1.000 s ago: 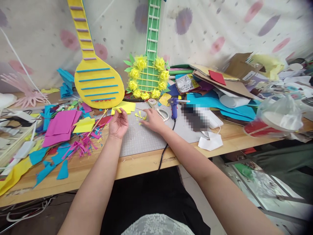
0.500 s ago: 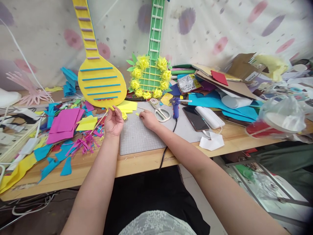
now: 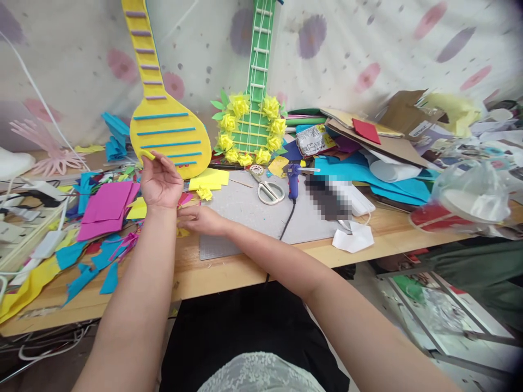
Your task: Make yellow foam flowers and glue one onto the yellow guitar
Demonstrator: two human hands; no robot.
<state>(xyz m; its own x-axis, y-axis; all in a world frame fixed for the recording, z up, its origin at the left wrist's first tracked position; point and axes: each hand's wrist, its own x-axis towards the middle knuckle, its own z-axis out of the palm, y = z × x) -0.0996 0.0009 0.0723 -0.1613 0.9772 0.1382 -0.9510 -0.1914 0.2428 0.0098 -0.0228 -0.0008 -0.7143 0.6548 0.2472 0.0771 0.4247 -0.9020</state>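
Note:
My left hand (image 3: 161, 181) is raised, palm up, in front of the yellow guitar-shaped craft (image 3: 174, 125). A small yellow paper piece (image 3: 147, 155) sits pinched at its fingertips. My right hand (image 3: 203, 219) reaches across the grey cutting mat's (image 3: 253, 218) left edge, fingers stretched left, low over the tabletop. Beside those fingers lies a yellow paper scrap (image 3: 182, 232). A yellow paper flower (image 3: 204, 193) rests on the mat near yellow sheets (image 3: 214, 178). Behind stands a green guitar-shaped craft (image 3: 255, 128) ringed with yellow paper flowers.
Scissors (image 3: 269, 191) and a blue glue gun (image 3: 293, 182) with its cord lie on the mat. Magenta sheets (image 3: 107, 209) and blue scraps (image 3: 109, 279) cover the left side. Stacked paper and cardboard (image 3: 378, 147) and a bagged cup (image 3: 453, 204) stand right.
Both hands have moved left. My left hand has risen slightly with the yellow piece. My right hand has left the mat's middle and come lower, towards the scraps; the yellow flower is now uncovered.

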